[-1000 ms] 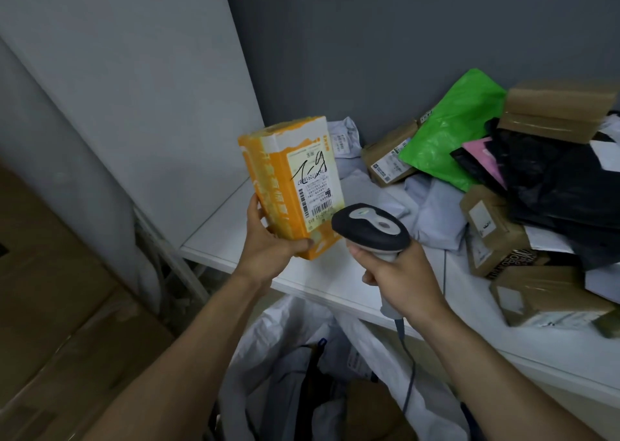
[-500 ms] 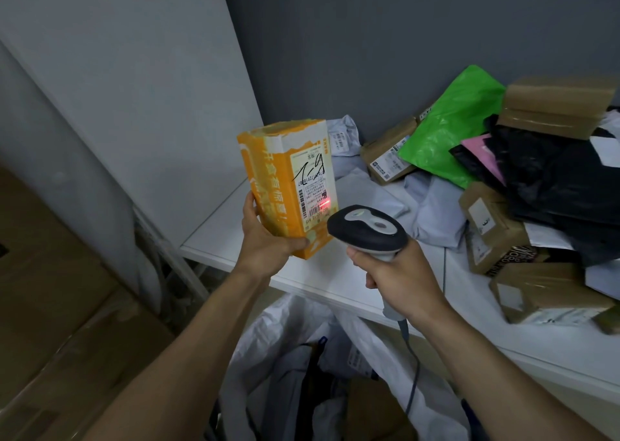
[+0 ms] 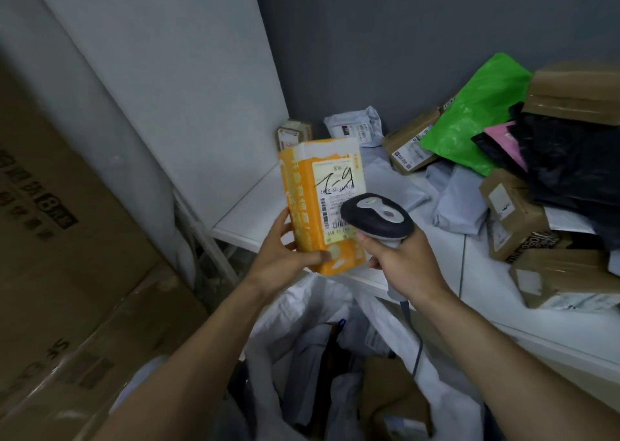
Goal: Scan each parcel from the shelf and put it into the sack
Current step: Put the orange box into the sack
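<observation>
An orange and white parcel (image 3: 303,189) with a white shipping label stands upright over the shelf's front edge. My left hand (image 3: 281,259) grips its lower part, thumb across the front. My right hand (image 3: 404,264) grips a black and grey barcode scanner (image 3: 377,217), whose head covers the label's lower right corner. Below both hands gapes the white sack (image 3: 285,313), with several parcels inside. The white shelf (image 3: 248,219) carries a heap of parcels at the right.
The heap includes a green bag (image 3: 476,115), black bags (image 3: 570,158), brown boxes (image 3: 513,212) and grey mailers (image 3: 459,202). A small box (image 3: 292,135) stands in the shelf's back corner. Large cardboard boxes (image 3: 67,272) fill the left. The scanner's cable (image 3: 417,346) hangs over the sack.
The red scan light on the label has gone out. The view has tipped down towards the sack, and the scanner head now overlaps the label's corner.
</observation>
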